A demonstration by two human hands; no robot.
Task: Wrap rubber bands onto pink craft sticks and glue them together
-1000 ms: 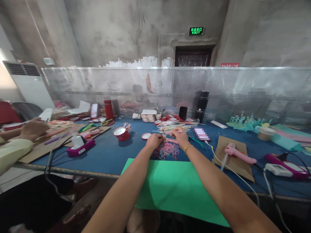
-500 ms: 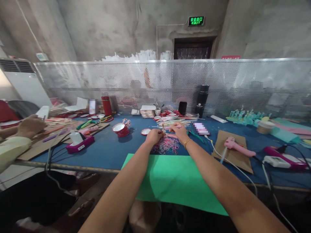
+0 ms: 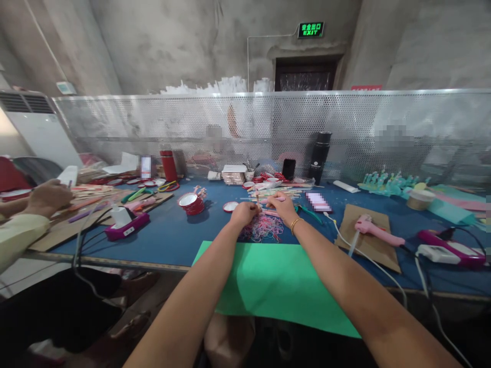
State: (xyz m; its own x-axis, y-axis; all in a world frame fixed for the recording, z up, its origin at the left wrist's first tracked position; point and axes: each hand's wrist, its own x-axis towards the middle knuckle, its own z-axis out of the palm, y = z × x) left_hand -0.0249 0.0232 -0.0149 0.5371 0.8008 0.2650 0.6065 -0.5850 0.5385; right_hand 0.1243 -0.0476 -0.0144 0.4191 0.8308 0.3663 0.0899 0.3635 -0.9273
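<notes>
Over a tangled heap of pink, blue and white strings [image 3: 264, 229], my two hands work close together. My left hand [image 3: 243, 214] is closed in a pinch on a small, thin brownish stick-like piece [image 3: 258, 198] standing upright. Beside it, my right hand [image 3: 283, 208] is closed round a slim pink pen-like tool [image 3: 280, 200], its tip near that piece. Fine detail between the fingertips is too small to make out. A green sheet [image 3: 276, 281] lies below my forearms, over the table's front edge.
Left of my hands stand a red-and-white tape roll [image 3: 191, 204] and a small white-topped disc [image 3: 230, 206]. To the right are green-handled pliers [image 3: 310, 214], a phone [image 3: 318, 201] and a pink glue gun [image 3: 378, 232] on cardboard. A co-worker's hand [image 3: 49, 198] is at far left.
Both hands stay almost in place over the strings, still holding the small piece and the pink tool. The view has tilted slightly.
</notes>
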